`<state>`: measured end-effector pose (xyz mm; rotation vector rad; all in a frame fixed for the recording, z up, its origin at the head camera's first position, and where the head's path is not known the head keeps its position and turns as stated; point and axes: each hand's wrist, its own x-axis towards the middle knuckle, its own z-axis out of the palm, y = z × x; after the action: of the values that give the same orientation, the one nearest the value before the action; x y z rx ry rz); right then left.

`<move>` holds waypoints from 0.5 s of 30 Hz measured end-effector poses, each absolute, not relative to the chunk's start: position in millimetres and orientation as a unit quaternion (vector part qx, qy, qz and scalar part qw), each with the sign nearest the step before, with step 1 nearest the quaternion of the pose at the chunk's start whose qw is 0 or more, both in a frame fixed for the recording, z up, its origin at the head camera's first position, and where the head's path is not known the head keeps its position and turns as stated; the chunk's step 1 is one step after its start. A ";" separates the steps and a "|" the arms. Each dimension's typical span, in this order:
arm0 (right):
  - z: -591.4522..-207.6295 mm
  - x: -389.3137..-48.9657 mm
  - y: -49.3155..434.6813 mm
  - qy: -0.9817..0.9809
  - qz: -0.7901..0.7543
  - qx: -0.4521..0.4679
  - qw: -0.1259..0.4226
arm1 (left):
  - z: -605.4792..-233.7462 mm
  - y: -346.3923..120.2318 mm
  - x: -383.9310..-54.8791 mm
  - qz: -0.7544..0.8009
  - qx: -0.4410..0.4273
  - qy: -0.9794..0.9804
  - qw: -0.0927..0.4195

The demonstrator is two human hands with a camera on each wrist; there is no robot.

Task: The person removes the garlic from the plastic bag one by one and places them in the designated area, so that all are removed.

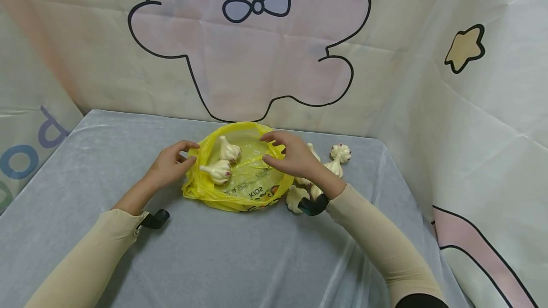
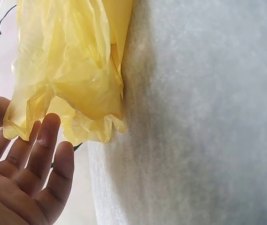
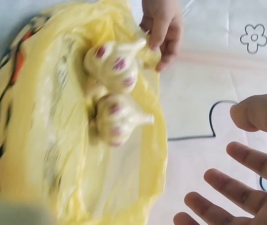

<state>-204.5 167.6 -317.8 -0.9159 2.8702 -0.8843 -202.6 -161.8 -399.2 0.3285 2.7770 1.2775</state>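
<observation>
A yellow plastic bag (image 1: 197,193) lies on the table with its mouth spread wide and printing on its side. Inside it are two garlic bulbs, one (image 1: 230,150) farther back and the other (image 1: 218,171) nearer. At the bag's left rim, my left hand (image 1: 170,164) pinches the thin plastic between thumb and fingers. My right hand (image 1: 293,156) hovers over the right side of the bag, its fingers spread and holding nothing. In the right wrist view the bulbs (image 3: 117,119) show purple patches.
Several more garlic bulbs (image 1: 341,152) lie in a group to the right of the bag, partly hidden by my right hand and wrist. A grey cloth (image 1: 222,255) covers the table. Behind it hangs a printed curtain (image 1: 402,61).
</observation>
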 end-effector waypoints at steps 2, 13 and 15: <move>-318.2 -205.5 156.8 0.911 -0.282 -0.301 0.002 | -399.2 -162.1 -202.5 0.416 0.108 0.903 0.033; -325.6 -203.4 107.6 0.886 -0.299 -0.355 0.028 | -398.7 -163.7 -201.0 0.419 0.114 0.900 0.030; -329.1 -203.3 101.1 0.886 -0.291 -0.360 0.030 | -398.7 -164.0 -200.9 0.419 0.112 0.900 0.031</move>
<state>-203.3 101.1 -329.1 -1.1096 2.7325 -0.8967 -200.9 -164.0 -398.7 0.3456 2.7749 1.2913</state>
